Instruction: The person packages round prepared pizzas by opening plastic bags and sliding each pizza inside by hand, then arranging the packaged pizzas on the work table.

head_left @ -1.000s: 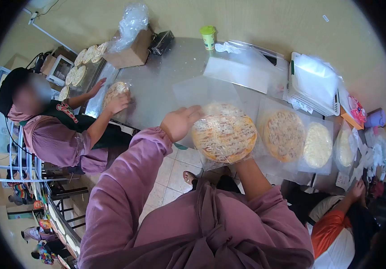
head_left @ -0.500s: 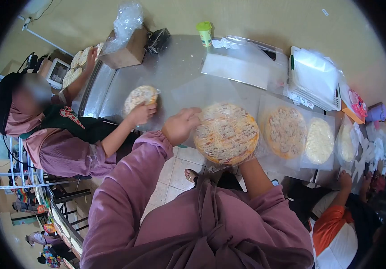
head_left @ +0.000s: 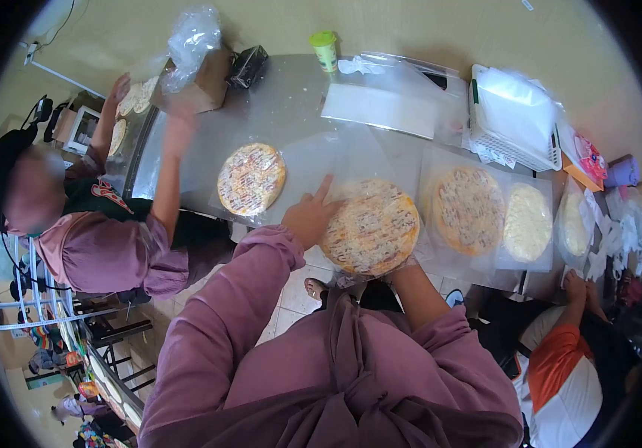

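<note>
Bagged pizza (head_left: pixel 372 228) is right at the edge of the steel table (head_left: pixel 280 104). Left hand (head_left: pixel 308 218)'s beside it, fingers apart; right hand (head_left: pixel 404 276)'s tucked under, can't tell its fingers from here.

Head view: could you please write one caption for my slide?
Left hand at the edge of a bagged pizza, right hand mostly hidden beneath it, beside a metal table.
</note>
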`<state>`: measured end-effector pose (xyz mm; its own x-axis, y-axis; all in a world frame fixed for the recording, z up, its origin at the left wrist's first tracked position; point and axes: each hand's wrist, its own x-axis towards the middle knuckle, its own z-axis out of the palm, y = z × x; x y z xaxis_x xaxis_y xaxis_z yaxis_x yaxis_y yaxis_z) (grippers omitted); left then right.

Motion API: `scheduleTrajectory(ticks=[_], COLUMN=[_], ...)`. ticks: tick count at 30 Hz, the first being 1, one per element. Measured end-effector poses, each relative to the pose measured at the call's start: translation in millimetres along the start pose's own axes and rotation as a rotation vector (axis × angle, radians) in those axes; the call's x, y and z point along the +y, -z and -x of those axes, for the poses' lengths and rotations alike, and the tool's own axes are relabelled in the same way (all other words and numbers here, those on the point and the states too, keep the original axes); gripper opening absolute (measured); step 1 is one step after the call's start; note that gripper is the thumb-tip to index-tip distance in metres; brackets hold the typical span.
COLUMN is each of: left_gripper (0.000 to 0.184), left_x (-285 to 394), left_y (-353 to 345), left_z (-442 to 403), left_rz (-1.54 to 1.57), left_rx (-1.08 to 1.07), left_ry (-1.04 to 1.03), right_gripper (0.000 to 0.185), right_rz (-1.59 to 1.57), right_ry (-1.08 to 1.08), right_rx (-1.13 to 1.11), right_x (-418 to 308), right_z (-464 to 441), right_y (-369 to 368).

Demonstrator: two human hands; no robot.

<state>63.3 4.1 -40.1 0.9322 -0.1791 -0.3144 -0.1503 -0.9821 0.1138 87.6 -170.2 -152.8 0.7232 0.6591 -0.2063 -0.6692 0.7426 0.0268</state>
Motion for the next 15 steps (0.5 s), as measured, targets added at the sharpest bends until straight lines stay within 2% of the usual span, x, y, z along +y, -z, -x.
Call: scheduleTrajectory(ticks=[2,7,9,12,15], left_gripper=[0.043,0.039,0.037,0.036,0.038], left_x=[-3,-7,-14,-13,-11], left_y=[-7,-16,-28,-30,-26], left_z=[-2,-12,-16,-13,-14], left_rz=[-0.009,0.008,0.044,0.013,-0.010], left_rx=[-0.001,0.010,0.119,0.175,0.137], left_ry=[0.005,0.085,0.071,0.013,-0.019], right_gripper=[0.050,0.050,0.050,0.050,0.050], right_rz=[0.016,0.010,0.030,0.057,0.032], right_ry=[0.000,-0.024,-0.013,-0.001,-0.009], right_rx=[0.038,-0.063,-0.039,-0.012,-0.001], right_x=[2,6,7,9,9], right_z=[1,6,4,3,1], right_y=[-2,-7,-7,-2,3])
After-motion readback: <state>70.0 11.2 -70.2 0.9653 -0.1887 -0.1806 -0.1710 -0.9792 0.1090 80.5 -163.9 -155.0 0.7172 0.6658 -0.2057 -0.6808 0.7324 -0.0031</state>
